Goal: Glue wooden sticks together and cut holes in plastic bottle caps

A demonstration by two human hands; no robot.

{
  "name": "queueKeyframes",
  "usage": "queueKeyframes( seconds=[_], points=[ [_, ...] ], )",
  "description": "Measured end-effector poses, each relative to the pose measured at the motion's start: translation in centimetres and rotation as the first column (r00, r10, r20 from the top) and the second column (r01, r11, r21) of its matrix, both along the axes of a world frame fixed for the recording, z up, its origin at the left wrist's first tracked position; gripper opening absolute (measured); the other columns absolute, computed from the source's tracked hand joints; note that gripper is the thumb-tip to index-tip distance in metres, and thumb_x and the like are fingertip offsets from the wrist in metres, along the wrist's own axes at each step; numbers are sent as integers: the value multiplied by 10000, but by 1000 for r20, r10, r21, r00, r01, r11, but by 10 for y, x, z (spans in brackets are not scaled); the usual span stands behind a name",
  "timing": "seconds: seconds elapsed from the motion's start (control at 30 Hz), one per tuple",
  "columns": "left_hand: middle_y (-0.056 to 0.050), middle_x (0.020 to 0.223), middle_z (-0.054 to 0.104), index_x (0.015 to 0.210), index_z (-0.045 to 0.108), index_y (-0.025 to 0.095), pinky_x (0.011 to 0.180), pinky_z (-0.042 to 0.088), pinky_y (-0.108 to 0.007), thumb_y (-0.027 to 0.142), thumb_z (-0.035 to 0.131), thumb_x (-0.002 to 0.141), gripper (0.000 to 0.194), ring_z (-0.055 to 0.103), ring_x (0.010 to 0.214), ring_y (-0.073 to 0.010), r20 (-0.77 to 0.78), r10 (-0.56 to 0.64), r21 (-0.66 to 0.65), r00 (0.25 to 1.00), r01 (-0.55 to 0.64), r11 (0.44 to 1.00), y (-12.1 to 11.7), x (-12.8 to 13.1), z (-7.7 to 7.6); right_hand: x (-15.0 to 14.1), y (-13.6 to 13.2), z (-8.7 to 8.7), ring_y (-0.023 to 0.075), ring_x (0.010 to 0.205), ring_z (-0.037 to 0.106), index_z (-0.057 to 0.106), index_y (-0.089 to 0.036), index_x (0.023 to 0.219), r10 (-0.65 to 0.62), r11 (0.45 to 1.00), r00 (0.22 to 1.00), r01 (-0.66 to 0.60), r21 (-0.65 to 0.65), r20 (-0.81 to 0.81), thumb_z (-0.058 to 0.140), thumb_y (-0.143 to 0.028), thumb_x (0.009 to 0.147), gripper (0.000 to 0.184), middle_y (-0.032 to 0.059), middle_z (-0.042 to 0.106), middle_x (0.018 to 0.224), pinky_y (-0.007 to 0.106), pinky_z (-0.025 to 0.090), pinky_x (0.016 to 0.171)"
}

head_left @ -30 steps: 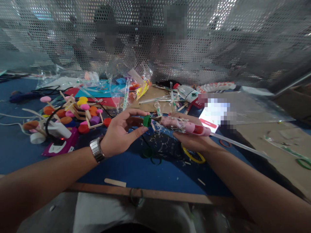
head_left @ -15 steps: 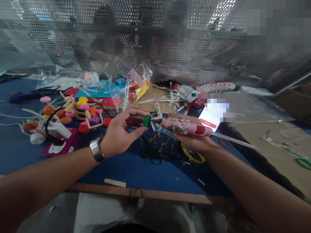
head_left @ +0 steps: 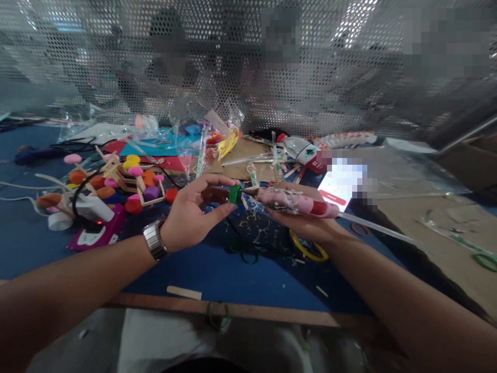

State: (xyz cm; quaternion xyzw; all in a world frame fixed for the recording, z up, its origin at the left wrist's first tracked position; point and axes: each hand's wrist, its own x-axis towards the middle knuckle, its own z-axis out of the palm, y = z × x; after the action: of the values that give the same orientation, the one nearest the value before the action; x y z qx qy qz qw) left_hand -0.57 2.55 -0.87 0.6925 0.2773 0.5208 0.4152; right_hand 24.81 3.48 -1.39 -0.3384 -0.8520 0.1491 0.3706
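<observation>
A small green cap-like piece (head_left: 235,195) is pinched between the thumb and fingers of my left hand (head_left: 190,212), which wears a metal-band watch (head_left: 154,240) at the wrist. My right hand (head_left: 298,223) is wrapped round a pink glue gun (head_left: 295,201) with whitish strands stuck along its body. Its dark metal nozzle (head_left: 250,191) points left at the green piece, very close to it; whether they touch I cannot tell. From the gun's rear a clear glue stick (head_left: 376,228) sticks out to the right.
A stick structure with coloured discs (head_left: 135,178) stands at the left, behind a purple power strip (head_left: 97,235) with a white plug. A plastic bottle (head_left: 298,149) and a lit phone (head_left: 339,184) lie beyond my right hand. A yellow ring (head_left: 308,247) lies below it. The table's edge (head_left: 248,309) runs in front.
Hardly anything differs. The glue gun has shifted very slightly left, its nozzle still beside the green piece, and my left hand keeps its place.
</observation>
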Motion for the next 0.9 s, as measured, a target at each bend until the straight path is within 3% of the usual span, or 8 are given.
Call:
queueKeyframes(
  seconds=[0.27,0.7,0.9],
  points=[
    [-87,1183,735,1122,662,175,887,623,-251,150,779,821,324,725,1036,-163,9,-1,19,1000,0,1000,0,0,-1,-2,0,1,260,1029,763,777,-282,1078,12,999,1000,-13,49,14,584,-127,837,346,24,795,1139,411,625,938],
    [-90,1185,741,1113,671,182,884,628,-241,150,786,816,320,732,1017,-155,14,-6,23,1000,5,1000,1,0,0,0,0,-1,266,1060,755,777,-265,1090,52,998,998,-53,-46,-25,572,-140,854,336,48,791,1135,435,606,980],
    [-92,1201,733,1119,667,179,902,622,-245,139,781,818,325,725,1029,-152,16,-14,14,1000,13,1000,1,0,-1,-3,-3,3,310,1005,762,775,-262,931,-58,991,998,56,-120,-11,588,-192,829,224,56,798,1049,477,618,943]
  ],
)
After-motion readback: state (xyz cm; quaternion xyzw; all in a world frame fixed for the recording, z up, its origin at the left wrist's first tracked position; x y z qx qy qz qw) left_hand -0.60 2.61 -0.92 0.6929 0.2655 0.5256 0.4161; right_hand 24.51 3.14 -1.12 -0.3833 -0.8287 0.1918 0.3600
